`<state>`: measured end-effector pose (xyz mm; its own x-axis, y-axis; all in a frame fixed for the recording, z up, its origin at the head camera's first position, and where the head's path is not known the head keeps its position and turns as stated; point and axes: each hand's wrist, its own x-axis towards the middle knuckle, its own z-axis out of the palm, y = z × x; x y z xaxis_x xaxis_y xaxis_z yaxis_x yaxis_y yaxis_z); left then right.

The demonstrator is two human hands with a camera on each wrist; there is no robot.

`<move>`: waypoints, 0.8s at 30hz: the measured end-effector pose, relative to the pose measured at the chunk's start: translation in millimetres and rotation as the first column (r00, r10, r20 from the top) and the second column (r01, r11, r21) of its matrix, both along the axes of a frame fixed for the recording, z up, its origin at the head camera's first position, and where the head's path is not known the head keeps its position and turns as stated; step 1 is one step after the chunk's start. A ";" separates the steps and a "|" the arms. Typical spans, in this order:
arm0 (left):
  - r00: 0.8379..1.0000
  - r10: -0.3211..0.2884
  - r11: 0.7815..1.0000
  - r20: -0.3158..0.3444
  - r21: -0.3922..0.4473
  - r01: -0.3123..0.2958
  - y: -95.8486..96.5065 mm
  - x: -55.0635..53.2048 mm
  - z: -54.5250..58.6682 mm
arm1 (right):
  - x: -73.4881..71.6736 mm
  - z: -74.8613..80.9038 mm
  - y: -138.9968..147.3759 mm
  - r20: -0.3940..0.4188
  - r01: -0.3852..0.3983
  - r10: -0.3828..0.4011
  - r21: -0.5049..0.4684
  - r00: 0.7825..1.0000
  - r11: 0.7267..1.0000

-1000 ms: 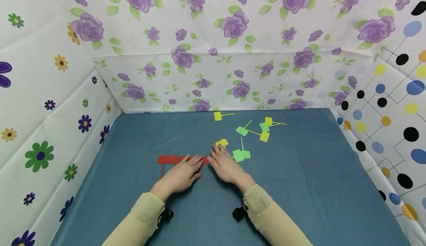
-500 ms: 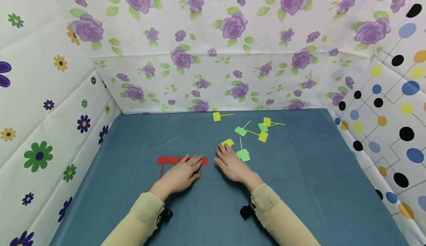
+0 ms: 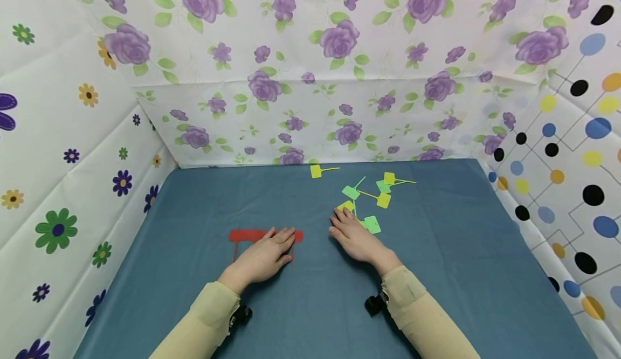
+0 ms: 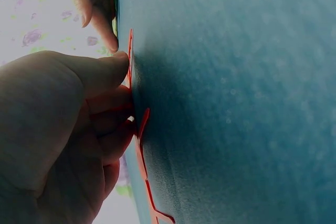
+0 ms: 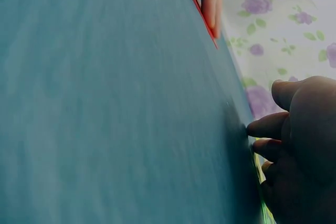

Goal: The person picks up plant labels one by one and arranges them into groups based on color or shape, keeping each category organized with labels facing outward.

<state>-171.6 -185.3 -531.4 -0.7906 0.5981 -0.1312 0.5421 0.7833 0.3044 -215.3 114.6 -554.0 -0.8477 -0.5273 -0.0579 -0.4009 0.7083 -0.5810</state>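
In the head view my left hand point(image 3: 262, 254) rests with its fingers laid on a row of red flat tags with thin tails point(image 3: 242, 235). The left wrist view has that hand's fingertips right at the red tags, its thumb low along the cloth. My right hand point(image 3: 358, 237) touches the table to the right, fingers extended. Under and beside its fingertips lie a yellow tag point(image 3: 346, 205) and a green tag point(image 3: 372, 225), both partly covered. In the right wrist view the fingertips of the right hand point(image 5: 310, 135) press down at the yellow-green tag edges.
Several more tags lie farther back: a yellow one point(image 3: 316, 171) near the back wall, a green one point(image 3: 351, 192), and a yellow one point(image 3: 384, 200). Another yellow tag point(image 3: 390, 178) overlaps a green one point(image 3: 384, 186). Floral cloth walls point(image 3: 310, 116) enclose the blue table cloth point(image 3: 461, 273).
My right hand has slid rightward from beside the red row, pushing the nearby yellow and green tags right with it. The left hand has stayed on the red tags.
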 end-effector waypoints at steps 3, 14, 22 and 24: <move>1.000 -0.007 1.000 0.003 0.009 0.007 -0.4 0.4 0.0 | -1.4 -0.4 7.3 -0.003 0.006 -0.006 0.009 1.000 1.000; 1.000 0.013 1.000 0.029 0.017 -0.014 0.8 3.0 3.8 | -5.6 -0.4 31.8 0.005 0.025 -0.025 -0.014 1.000 1.000; 0.999 0.023 0.999 0.037 0.022 -0.024 0.6 1.5 2.7 | -6.8 0.7 37.4 0.014 0.028 -0.028 -0.022 1.000 0.999; 0.999 0.024 1.000 0.036 0.017 -0.025 0.7 0.9 2.1 | -7.1 0.9 37.8 0.017 0.029 -0.029 -0.015 0.999 0.999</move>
<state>-170.7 -184.6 -529.3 -0.8001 0.5810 -0.1496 0.5112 0.7907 0.3367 -222.5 152.4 -553.2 -0.8615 -0.5037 -0.0645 -0.3707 0.7107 -0.5979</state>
